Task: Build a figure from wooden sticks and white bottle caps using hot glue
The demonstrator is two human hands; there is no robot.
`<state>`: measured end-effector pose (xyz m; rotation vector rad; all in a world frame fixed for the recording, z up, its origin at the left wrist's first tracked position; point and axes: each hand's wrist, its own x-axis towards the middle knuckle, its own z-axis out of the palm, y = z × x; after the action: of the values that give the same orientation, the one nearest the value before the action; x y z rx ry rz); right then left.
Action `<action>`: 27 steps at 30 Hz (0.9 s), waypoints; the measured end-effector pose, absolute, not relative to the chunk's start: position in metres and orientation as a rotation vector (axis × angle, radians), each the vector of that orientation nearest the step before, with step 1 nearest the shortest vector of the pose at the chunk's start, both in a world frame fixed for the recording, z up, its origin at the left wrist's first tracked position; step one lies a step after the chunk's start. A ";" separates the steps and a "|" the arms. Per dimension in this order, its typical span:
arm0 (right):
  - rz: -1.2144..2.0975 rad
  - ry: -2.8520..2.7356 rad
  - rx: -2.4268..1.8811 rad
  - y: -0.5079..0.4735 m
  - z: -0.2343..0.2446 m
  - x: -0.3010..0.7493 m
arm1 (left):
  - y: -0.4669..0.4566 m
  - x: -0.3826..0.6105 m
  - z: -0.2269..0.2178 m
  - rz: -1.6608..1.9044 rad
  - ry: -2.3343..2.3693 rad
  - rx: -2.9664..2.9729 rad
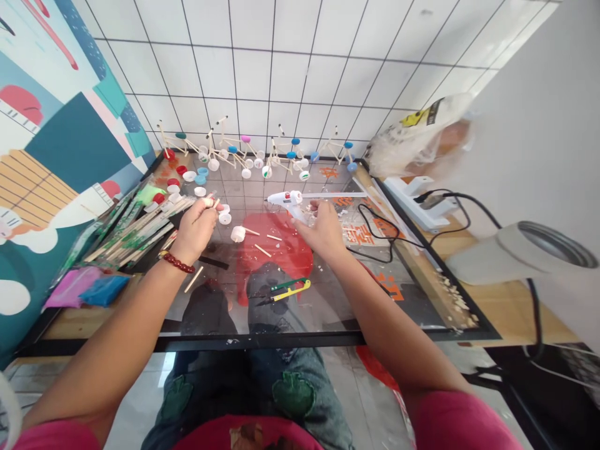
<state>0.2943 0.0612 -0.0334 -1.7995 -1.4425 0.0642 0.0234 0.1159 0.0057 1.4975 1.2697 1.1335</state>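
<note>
Your left hand (194,228) pinches a short pale wooden stick (216,203); white plastic glue gun (292,199)'s toward the glossy grey surface (328,312)'s far edge, nozzle (269,199) facing away from your right hand (324,230), probably for heat; can't tell if that's gripping

White glue gun (291,199), yellow and green snips (291,292), dark red bracelet (179,263), white tiles (293,74) with black grid.

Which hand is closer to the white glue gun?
Right. The right hand is at the white glue gun, by its grip end; the left hand is farther away, off to its left.
</note>
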 end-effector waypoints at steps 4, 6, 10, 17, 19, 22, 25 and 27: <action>0.274 -1.444 -1.796 0.073 -0.040 0.291 | 0.113 0.027 0.008 1.132 1.156 1.454; 0.325 -1.484 -1.765 0.077 -0.040 0.287 | 0.113 0.026 0.008 1.087 1.151 1.462; 0.360 -1.521 -1.798 0.087 -0.034 0.282 | 0.110 0.024 0.012 1.001 1.131 1.358; 0.394 -1.520 -1.495 0.068 -0.025 0.270 | 0.092 0.033 0.021 0.889 1.016 1.145; 0.424 -1.550 -1.348 0.055 -0.024 0.263 | 0.090 0.034 0.022 0.879 1.003 1.129; 0.406 -1.613 -1.281 0.042 -0.021 0.256 | 0.088 0.035 0.021 0.869 0.984 1.103; 0.274 -1.665 -1.305 0.038 -0.017 0.255 | 0.088 0.035 0.021 0.886 0.983 1.058; 0.211 -1.695 -1.322 0.037 -0.014 0.257 | 0.089 0.035 0.021 0.896 0.983 1.040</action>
<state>0.2566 0.0366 -0.0137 -1.3216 -1.6949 0.2112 0.0352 0.0887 0.0206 1.0403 0.9828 0.8963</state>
